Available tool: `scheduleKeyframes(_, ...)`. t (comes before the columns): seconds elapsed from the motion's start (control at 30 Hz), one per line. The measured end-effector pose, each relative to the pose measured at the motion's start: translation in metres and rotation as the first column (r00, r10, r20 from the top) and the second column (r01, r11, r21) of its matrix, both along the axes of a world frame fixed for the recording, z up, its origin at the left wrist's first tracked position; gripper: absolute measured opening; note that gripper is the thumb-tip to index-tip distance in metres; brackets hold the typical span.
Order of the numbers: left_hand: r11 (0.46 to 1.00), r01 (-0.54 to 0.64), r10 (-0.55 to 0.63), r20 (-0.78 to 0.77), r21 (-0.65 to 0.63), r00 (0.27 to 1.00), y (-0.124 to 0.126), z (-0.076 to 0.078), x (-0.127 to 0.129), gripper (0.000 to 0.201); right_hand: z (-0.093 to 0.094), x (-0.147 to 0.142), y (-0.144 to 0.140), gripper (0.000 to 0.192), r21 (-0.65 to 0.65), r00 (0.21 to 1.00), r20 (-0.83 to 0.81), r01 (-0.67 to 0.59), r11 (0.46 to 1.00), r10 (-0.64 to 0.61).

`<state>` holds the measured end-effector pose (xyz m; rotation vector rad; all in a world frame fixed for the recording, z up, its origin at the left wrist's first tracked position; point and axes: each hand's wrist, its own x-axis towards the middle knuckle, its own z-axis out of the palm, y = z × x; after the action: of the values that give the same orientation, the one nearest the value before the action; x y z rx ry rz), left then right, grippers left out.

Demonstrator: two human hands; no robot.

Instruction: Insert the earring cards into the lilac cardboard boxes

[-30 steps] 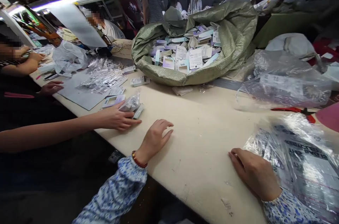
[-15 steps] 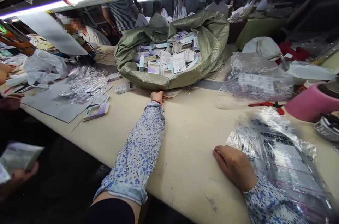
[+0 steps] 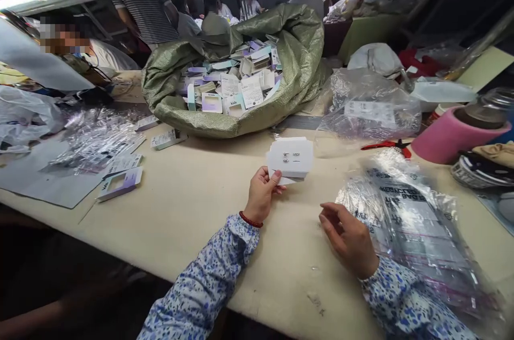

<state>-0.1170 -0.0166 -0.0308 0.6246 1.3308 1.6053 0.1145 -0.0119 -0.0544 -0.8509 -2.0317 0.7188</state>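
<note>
My left hand (image 3: 263, 190) grips a small stack of white cards (image 3: 289, 157) by its near left corner, above the tabletop. Dark printed marks show on the top card. To the right, my right hand (image 3: 349, 235) is raised with its fingers apart and bent, holding nothing. Beside it lies a pile of clear zip bags (image 3: 417, 233) with black lettering. Beyond my left hand stands a large green woven sack (image 3: 241, 125), its top rolled open, full of small purple, green and white boxes (image 3: 251, 91).
At left, loose boxes (image 3: 120, 183) lie near a heap of clear packets (image 3: 96, 139) on a grey sheet. Red-handled scissors (image 3: 387, 146) and a pink cone-shaped spool (image 3: 453, 134) are at right. The table (image 3: 193, 222) ends near me. Other people sit and stand behind.
My left hand has drawn back from the sack's front edge and now holds the white cards up. My right hand has lifted slightly, its fingers more apart. The view has shifted right.
</note>
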Motion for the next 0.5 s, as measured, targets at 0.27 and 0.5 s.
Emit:
scheduleKeyframes(0.27,0.945,0.320,-0.315,-0.083,0.058,0.945,-0.011,-0.012,0.022,0.050,0.009,-0.011,0.019,0.051,-0.678,0.878,-0.385,-0.059,0.733,-0.285)
scheduleKeyframes(0.5,0.964,0.266,-0.266,-0.012,0.031,0.964,-0.010,-0.017,0.013,0.053,0.012,-0.001,0.031,0.049,-0.716,0.794,-0.452,-0.052,0.696,-0.406)
